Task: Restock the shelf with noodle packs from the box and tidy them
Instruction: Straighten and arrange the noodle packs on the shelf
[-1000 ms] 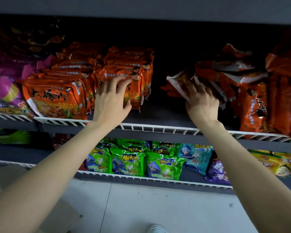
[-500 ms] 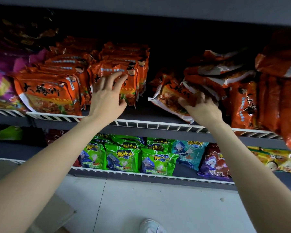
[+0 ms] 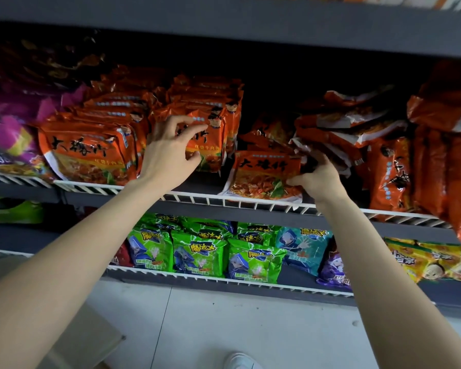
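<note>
Orange noodle pack [image 3: 264,177] stands upright at the front of the shelf [image 3: 250,202], against its white wire rail. Right hand [image 3: 318,177] pinches the pack's right edge. Left of this pack, left hand [image 3: 168,153], fingers spread and loosely curled, touches the front pack of the neighbouring orange row [image 3: 205,139].

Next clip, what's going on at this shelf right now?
A person is tidying orange noodle packs on the upper shelf. The right hand holds the edge of an orange pack standing face-out at the wire rail, in the gap between the neat rows and a messy pile of packs to its right. The left hand reaches for the front pack of the second row, its fingers spread and loosely curled in front of it. No box is in view.
</note>
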{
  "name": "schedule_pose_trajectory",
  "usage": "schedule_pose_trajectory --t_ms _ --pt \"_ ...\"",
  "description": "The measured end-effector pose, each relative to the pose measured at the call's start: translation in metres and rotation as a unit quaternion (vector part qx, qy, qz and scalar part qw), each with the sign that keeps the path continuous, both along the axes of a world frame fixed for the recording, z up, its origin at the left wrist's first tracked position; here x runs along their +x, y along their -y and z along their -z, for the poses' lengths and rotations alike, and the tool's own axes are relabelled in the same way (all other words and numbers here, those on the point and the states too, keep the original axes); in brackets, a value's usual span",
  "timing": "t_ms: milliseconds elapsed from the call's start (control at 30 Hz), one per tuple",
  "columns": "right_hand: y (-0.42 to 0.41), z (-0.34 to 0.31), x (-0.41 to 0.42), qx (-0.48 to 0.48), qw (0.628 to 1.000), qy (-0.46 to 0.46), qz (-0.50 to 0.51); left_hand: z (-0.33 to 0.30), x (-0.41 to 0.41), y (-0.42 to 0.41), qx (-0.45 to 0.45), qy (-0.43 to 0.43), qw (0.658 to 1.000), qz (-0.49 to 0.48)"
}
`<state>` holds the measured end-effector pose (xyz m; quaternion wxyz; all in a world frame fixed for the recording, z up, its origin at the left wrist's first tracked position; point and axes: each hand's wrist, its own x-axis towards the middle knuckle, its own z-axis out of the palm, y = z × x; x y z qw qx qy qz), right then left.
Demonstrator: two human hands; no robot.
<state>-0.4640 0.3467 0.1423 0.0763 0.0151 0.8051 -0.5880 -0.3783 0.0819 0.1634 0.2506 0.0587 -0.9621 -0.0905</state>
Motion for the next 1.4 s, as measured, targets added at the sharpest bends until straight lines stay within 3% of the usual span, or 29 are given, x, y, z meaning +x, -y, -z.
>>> schedule_pose_trajectory --t_ms 133,267,400,567,767,867,933,1000,1100,1233,1400 --pt "0.006 -0.015 -0.002 -0.071 0.994 0.076 -0.037 0.0 -0.001 -0.002 0.013 0.009 1.0 0.003" --pt "0.008 -0.018 0.002 -0.134 0.986 0.08 -0.053 0.0 0.0 -0.001 0.019 0.014 1.0 0.006" --pt "0.008 -0.02 0.015 -0.144 0.988 -0.02 -0.059 -0.007 0.002 0.006 0.035 0.008 0.999 0.03" --pt "-0.007 -0.025 0.04 -0.121 0.968 -0.169 -0.14 -0.023 0.012 0.018 0.112 0.036 0.992 0.047" --pt "0.015 -0.043 0.053 -0.173 0.942 -0.225 -0.179 -0.04 0.018 0.015 0.283 0.094 0.955 0.012" --pt "0.05 -0.039 0.047 -0.139 0.936 -0.234 -0.223 -0.046 0.019 0.02 0.388 0.061 0.92 -0.008" --pt "0.068 -0.028 0.043 -0.112 0.937 -0.237 -0.229 -0.05 0.023 0.024 0.342 0.008 0.94 -0.005" --pt "0.082 -0.019 0.041 -0.088 0.944 -0.238 -0.21 -0.053 0.03 0.026 0.191 -0.04 0.981 -0.015" --pt "0.111 -0.009 0.041 -0.057 0.953 -0.249 -0.163 -0.041 0.039 0.018 0.006 -0.064 0.998 -0.018" --pt "0.145 -0.005 0.045 0.002 0.958 -0.281 -0.063 -0.014 0.036 0.011 -0.083 -0.001 0.996 -0.034" --pt "0.153 0.0 0.039 -0.029 0.958 -0.278 -0.057 0.002 0.019 0.018 -0.137 0.017 0.99 -0.043"
